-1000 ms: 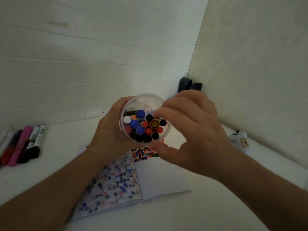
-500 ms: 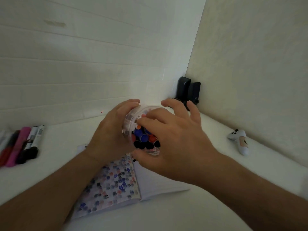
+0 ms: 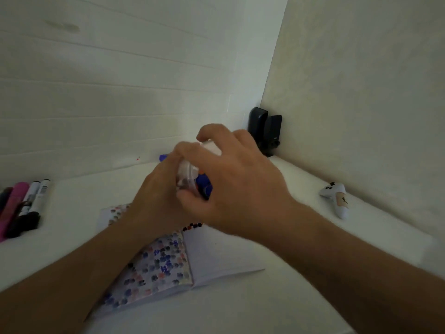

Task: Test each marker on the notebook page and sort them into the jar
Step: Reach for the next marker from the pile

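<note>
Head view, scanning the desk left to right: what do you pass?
Loose markers → open notebook → left hand → clear jar held between both hands → right hand → white game controller.

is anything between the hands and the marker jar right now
Nothing visible. The left hand and right hand both wrap the clear jar directly, held above the open notebook; much of the jar is hidden by the fingers.

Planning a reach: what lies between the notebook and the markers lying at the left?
In the head view, only bare white table lies between the notebook and the markers.
</note>
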Demonstrator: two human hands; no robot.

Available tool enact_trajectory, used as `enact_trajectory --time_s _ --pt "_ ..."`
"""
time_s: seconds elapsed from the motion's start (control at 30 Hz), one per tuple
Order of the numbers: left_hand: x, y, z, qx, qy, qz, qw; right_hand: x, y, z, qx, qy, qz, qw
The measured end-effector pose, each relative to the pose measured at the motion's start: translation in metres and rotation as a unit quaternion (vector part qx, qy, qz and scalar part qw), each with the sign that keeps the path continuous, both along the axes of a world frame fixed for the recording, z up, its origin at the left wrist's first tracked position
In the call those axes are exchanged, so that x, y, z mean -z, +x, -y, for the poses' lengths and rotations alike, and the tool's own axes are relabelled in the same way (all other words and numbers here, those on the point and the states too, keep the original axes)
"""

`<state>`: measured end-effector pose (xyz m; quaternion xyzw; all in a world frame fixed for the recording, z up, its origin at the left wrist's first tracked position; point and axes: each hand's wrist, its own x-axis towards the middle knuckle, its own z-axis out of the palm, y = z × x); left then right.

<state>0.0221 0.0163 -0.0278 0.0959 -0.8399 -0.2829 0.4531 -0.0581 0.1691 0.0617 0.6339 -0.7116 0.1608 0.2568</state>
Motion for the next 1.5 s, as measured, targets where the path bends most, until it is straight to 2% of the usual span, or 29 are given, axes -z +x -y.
enact_trajectory --time_s 0.1,0.2,0.27,0.33,0.4,0.47,0.67,0.8,0.87,0.97,1.07,1.17,1.23,1.3,1.37,1.43,1.5 --pt "-0.001 0.0 0.008 -0.005 0.043 0.053 0.998 -0.028 -0.039 -0.004 0.017 0.035 0.093 0.995" --pt "0.006 0.003 0.026 -0.067 0.023 0.069 0.995 -0.056 -0.087 -0.011 0.033 0.109 0.151 0.982" --pt "0.012 0.005 0.041 -0.122 -0.025 0.061 0.99 -0.065 -0.11 -0.013 0.069 0.181 0.151 0.969" --pt "0.019 0.006 0.057 -0.174 -0.043 0.084 0.98 -0.065 -0.131 -0.014 0.103 0.23 0.101 0.963" --pt "0.025 0.008 0.071 -0.218 -0.034 0.132 0.966 -0.064 -0.149 -0.013 0.124 0.244 0.092 0.957" --pt "0.03 0.008 0.079 -0.245 -0.029 0.18 0.952 -0.062 -0.169 -0.015 0.135 0.246 0.12 0.952" --pt "0.032 0.0 0.088 -0.257 -0.048 0.267 0.927 -0.058 -0.215 -0.021 0.152 0.26 0.203 0.932" --pt "0.035 -0.007 0.091 -0.267 -0.039 0.369 0.889 -0.056 -0.225 -0.025 0.144 0.26 0.229 0.927" --pt "0.036 -0.009 0.091 -0.277 -0.03 0.394 0.876 -0.058 -0.221 -0.026 0.149 0.273 0.233 0.922" --pt "0.035 -0.01 0.089 -0.292 -0.02 0.372 0.881 -0.062 -0.212 -0.023 0.16 0.27 0.235 0.92" --pt "0.03 -0.012 0.087 -0.305 -0.014 0.355 0.883 -0.061 -0.203 -0.019 0.167 0.213 0.147 0.951" --pt "0.028 -0.012 0.084 -0.294 -0.014 0.352 0.888 -0.055 -0.177 -0.013 0.045 0.058 0.075 0.994" --pt "0.03 -0.01 0.086 -0.278 -0.011 0.343 0.897 -0.042 -0.154 -0.006 -0.043 -0.036 0.076 0.996" --pt "0.03 -0.006 0.088 -0.261 -0.018 0.318 0.911 -0.02 -0.133 0.003 -0.087 -0.077 0.094 0.989" --pt "0.024 -0.004 0.087 -0.239 -0.02 0.258 0.936 0.003 -0.112 0.013 -0.095 -0.029 0.181 0.978" --pt "0.013 -0.003 0.078 -0.216 -0.001 0.176 0.96 0.026 -0.094 0.025 -0.067 0.107 0.304 0.944" --pt "0.003 -0.004 0.06 -0.178 0.053 0.105 0.977 0.052 -0.086 0.04 -0.041 0.211 0.361 0.908"
